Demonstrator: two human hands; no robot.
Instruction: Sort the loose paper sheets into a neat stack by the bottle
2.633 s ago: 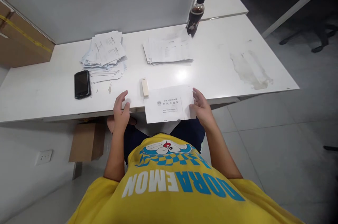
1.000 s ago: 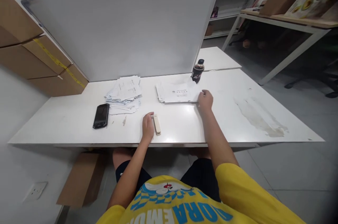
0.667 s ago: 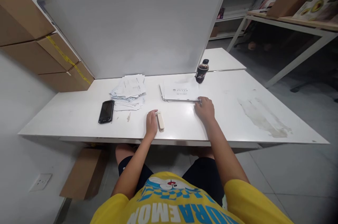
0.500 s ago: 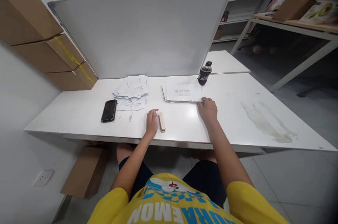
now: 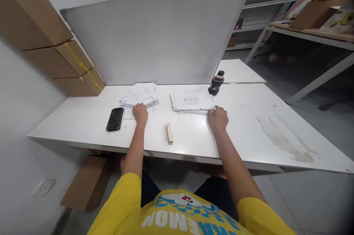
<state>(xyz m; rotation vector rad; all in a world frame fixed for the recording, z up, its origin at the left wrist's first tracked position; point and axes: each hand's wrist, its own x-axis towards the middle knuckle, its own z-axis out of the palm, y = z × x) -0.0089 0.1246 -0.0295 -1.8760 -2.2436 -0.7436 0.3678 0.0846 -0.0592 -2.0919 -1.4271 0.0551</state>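
My left hand [image 5: 140, 114] is at the near edge of a loose, uneven stack of printed papers [image 5: 142, 92]. Its fingers are closed over the edge of the upper sheets, which are tilted up a little. My right hand [image 5: 218, 118] is closed at the near right corner of a neater stack of papers [image 5: 193, 100], thumb and fingers around the sheets' edge. Between the hands, closer to me, lies a slim cream-coloured bar [image 5: 169, 133] with a small dark slot at its near end; neither hand touches it.
A black phone [image 5: 114, 119] lies left of the loose stack. Behind the right stack stands a dark drink bottle [image 5: 216, 82]. A whiteboard [image 5: 155, 39] closes off the table's back, with cardboard boxes [image 5: 35, 21] at the left. A dried stain [image 5: 287, 137] marks the table's right side.
My left hand has moved from beside the cream bar, forward and left, onto the loose stack, tilting its upper sheets. My right hand stays at the right stack's corner. The view has shifted slightly.
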